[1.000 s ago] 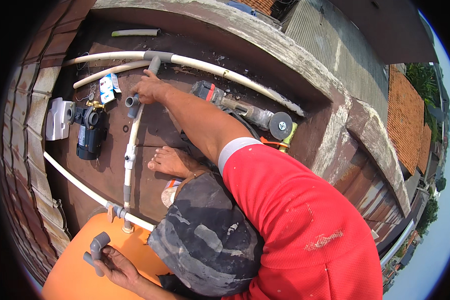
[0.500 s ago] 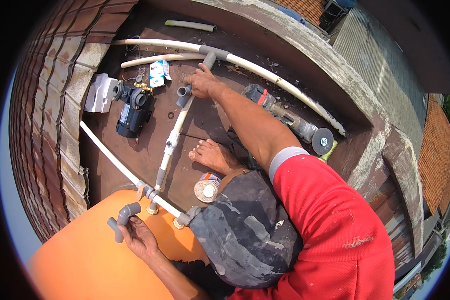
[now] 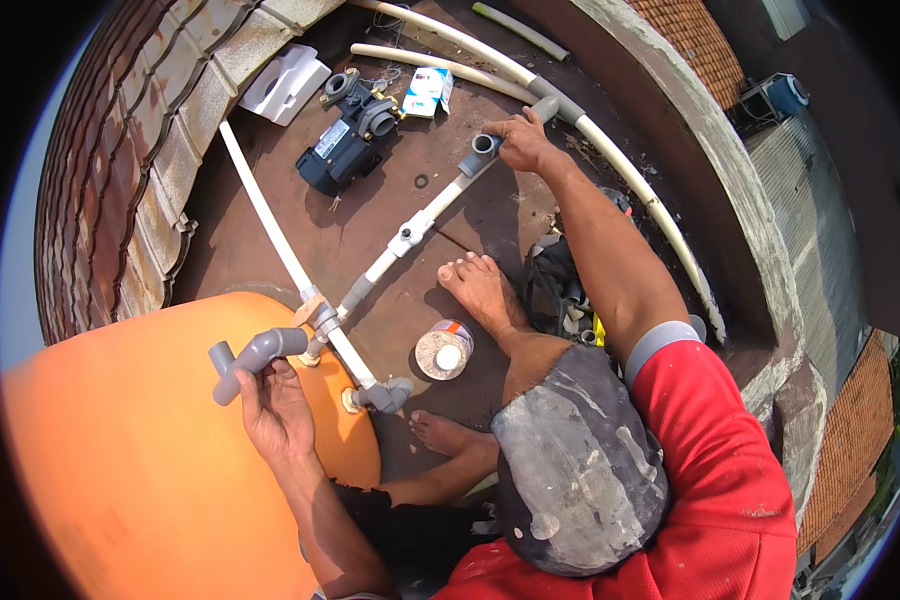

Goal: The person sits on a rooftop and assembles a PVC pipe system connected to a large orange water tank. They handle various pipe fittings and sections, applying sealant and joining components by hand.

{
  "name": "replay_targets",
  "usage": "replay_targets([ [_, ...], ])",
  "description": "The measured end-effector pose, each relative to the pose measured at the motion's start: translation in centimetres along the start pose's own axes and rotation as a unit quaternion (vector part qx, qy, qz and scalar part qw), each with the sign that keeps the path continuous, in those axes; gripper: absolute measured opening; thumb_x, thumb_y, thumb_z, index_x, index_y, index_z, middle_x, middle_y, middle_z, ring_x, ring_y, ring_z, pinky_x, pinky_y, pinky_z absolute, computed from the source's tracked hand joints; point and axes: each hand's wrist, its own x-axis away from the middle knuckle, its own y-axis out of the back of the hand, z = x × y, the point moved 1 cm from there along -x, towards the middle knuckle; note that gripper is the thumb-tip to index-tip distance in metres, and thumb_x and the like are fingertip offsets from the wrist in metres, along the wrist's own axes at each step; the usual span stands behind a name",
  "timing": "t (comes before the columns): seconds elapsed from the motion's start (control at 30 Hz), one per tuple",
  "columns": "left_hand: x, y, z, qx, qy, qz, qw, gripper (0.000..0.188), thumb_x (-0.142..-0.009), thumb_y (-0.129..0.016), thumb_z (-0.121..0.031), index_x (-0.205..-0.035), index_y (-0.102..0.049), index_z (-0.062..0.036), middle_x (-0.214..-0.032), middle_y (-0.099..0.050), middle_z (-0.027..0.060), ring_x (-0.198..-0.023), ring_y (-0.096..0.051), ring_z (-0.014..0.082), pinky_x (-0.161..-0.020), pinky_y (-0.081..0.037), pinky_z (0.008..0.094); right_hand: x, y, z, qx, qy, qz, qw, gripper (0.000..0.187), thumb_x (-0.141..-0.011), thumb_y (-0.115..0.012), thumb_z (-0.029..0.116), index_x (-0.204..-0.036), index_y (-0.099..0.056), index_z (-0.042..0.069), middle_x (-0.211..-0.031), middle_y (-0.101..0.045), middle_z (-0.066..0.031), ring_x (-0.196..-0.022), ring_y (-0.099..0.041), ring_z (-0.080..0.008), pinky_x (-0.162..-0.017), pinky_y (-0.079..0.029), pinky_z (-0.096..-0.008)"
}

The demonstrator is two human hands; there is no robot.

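Observation:
My left hand (image 3: 282, 415) holds a grey PVC elbow joined to a tee (image 3: 260, 358) above the orange tank (image 3: 140, 450), gripping it between thumb and fingers. At the far end of the white pipe run (image 3: 380, 265), my right hand (image 3: 526, 142) is closed around the grey pipe section, beside an upturned grey tee (image 3: 479, 154). Part of that grip is hidden behind the hand. The run has a white fitting (image 3: 408, 235) midway. Its near end meets a second white pipe (image 3: 270, 220) by the tank, which ends in a grey elbow (image 3: 385, 396).
A dark water pump (image 3: 342, 150) lies near a white moulded tray (image 3: 285, 85) and a small blue-white box (image 3: 428, 92). A round can (image 3: 442, 352) stands beside my bare foot (image 3: 485, 290). Long white pipe (image 3: 650, 200) follows the low wall (image 3: 740, 190); rusty roof tiles (image 3: 140, 130) border the left.
The view has shifted, so the pump and pipes sit farther right and higher. My left hand has tilted the grey fitting. My right hand stays at the far grey pipe section.

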Motion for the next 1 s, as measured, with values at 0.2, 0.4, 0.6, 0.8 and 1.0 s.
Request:
replay_targets([
  [0.2,0.3,-0.8,0.9,0.020,-0.006,-0.021,1.000,0.043,-0.107,-0.068,-0.011,-0.146,-0.054,-0.0001,-0.131,-0.066,0.0176,-0.118,-0.068,0.0271,-0.099,-0.064,0.0347,0.1,-0.2,-1.1,-0.004,0.012,-0.028,1.000,0.054,-0.088,-0.056,0.006,-0.132,-0.076,0.030,-0.124,-0.077,-0.0061,-0.131,-0.061,-0.0301,-0.132,-0.015,-0.0564],
  [0.4,0.7,-0.7,0.6,0.022,0.000,-0.041,0.999,0.039,-0.108,-0.068,-0.011,-0.142,-0.055,0.0031,-0.129,-0.067,0.0175,-0.115,-0.069,0.0263,-0.098,-0.065,0.0358,0.0,0.1,0.2,-0.001,0.004,0.008,1.000,0.054,-0.087,-0.058,0.006,-0.131,-0.077,0.030,-0.121,-0.078,-0.0074,-0.130,-0.062,-0.0302,-0.132,-0.015,-0.0566],
  [0.6,0.7,-0.9,0.8,0.034,0.005,-0.028,0.999,0.036,-0.108,-0.067,-0.010,-0.138,-0.056,0.0048,-0.127,-0.068,0.0171,-0.116,-0.070,0.0259,-0.099,-0.065,0.0362,-0.2,-0.2,-0.5,0.000,0.012,-0.017,1.000,0.054,-0.086,-0.059,0.006,-0.131,-0.077,0.031,-0.120,-0.079,-0.0075,-0.128,-0.063,-0.0305,-0.131,-0.016,-0.0567],
  [0.8,0.6,-1.0,0.9,0.024,-0.001,-0.026,0.999,0.035,-0.108,-0.067,-0.011,-0.137,-0.056,0.0048,-0.127,-0.068,0.0171,-0.117,-0.069,0.0256,-0.099,-0.065,0.0359,-0.2,-0.4,-0.8,-0.017,0.018,-0.022,0.999,0.049,-0.085,-0.059,0.002,-0.123,-0.078,0.027,-0.116,-0.078,-0.0068,-0.128,-0.062,-0.0280,-0.131,-0.014,-0.0582],
  [1.0,0.7,-1.3,0.9,0.025,0.011,-0.010,1.000,0.036,-0.109,-0.067,-0.012,-0.138,-0.055,0.0047,-0.128,-0.067,0.0167,-0.118,-0.068,0.0255,-0.099,-0.065,0.0357,-0.1,-0.2,-0.8,-0.017,0.013,-0.017,1.000,0.047,-0.085,-0.061,0.003,-0.122,-0.078,0.027,-0.111,-0.077,-0.0066,-0.128,-0.062,-0.0293,-0.131,-0.014,-0.0585],
])
